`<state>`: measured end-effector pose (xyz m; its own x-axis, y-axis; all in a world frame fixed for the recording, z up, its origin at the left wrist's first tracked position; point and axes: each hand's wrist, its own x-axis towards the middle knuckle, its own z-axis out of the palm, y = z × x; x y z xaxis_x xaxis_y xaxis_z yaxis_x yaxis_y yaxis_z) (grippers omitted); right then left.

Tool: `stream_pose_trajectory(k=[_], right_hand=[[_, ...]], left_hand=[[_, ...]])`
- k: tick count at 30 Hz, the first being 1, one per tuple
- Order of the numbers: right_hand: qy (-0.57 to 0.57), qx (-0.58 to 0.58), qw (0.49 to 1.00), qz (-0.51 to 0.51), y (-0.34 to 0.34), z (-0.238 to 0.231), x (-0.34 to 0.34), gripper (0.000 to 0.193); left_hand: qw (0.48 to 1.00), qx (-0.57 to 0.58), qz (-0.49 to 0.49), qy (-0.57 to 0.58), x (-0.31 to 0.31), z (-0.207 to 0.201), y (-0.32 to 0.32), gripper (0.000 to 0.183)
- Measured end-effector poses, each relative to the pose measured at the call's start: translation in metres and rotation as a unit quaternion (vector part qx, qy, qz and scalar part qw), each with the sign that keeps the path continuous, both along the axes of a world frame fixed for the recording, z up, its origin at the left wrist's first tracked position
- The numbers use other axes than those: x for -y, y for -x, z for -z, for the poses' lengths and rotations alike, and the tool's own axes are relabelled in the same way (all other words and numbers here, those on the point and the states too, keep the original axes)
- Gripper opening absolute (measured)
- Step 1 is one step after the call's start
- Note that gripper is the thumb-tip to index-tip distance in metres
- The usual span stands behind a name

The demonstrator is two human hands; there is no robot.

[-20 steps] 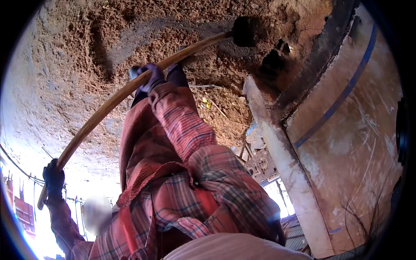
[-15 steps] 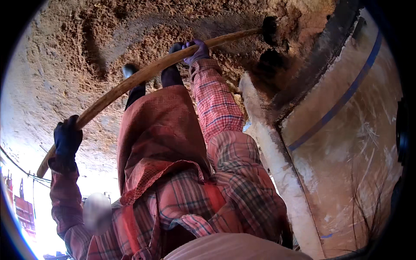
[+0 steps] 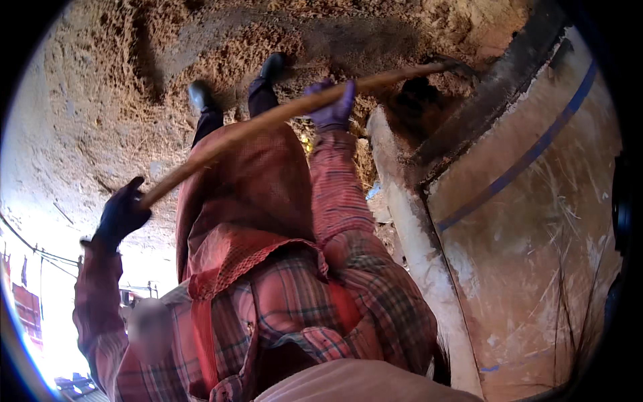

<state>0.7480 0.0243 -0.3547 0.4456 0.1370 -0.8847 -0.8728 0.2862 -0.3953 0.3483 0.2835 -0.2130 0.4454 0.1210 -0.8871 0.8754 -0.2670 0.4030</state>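
A hoe-like tool with a long, slightly curved wooden handle (image 3: 248, 134) slants across in front of me, its near end at the left. My left hand (image 3: 122, 213), in a dark glove, is closed round that near end. Farther up the handle, my right hand (image 3: 331, 107) in a purple glove grips it, a little blurred by motion. The tool's dark head (image 3: 459, 65) is at the far right, over rough reddish-brown soil (image 3: 382, 23); its exact shape is blurred.
Beside my right arm runs a pale raised edge (image 3: 408, 194), with a large tan panel (image 3: 522, 221) bearing a blue stripe beyond it. A dark hollow (image 3: 418, 100) lies near the tool head. My boots (image 3: 273, 65) stand on the soil. A reddish apron (image 3: 244, 181) hangs before my legs.
The tool has shifted to the right, its near end coming inward and its head moving away from the dark hole. Both my hands have moved right with it and keep their hold.
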Motion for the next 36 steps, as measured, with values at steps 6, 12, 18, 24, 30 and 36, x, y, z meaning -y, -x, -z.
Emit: stream_pose_trajectory(k=[6,12,18,24,30,36], right_hand=[[-0.236,0.003,0.966,0.107,-0.010,-0.039,0.043,0.047],[0.144,0.121,0.982,-0.034,-0.106,-0.014,0.059,0.027],[0.365,-0.015,0.921,-0.133,-0.161,0.044,0.077,0.013],[0.313,0.017,0.935,-0.168,-0.082,0.030,0.079,0.015],[0.203,-0.009,0.973,-0.108,0.001,0.006,0.083,0.015],[0.109,-0.106,0.988,-0.031,0.089,-0.008,0.062,0.010]], left_hand=[[0.991,0.056,0.019,0.124,0.039,0.029,-0.014,0.046],[0.981,0.026,0.028,0.189,0.062,0.046,-0.082,0.024],[0.971,-0.019,-0.026,0.236,0.093,0.026,-0.107,0.023],[0.940,-0.008,-0.122,0.318,0.118,0.007,-0.041,0.038],[0.973,-0.073,0.043,0.213,0.081,0.000,0.012,0.040],[0.993,-0.037,0.100,0.047,0.060,0.001,0.087,0.031]])
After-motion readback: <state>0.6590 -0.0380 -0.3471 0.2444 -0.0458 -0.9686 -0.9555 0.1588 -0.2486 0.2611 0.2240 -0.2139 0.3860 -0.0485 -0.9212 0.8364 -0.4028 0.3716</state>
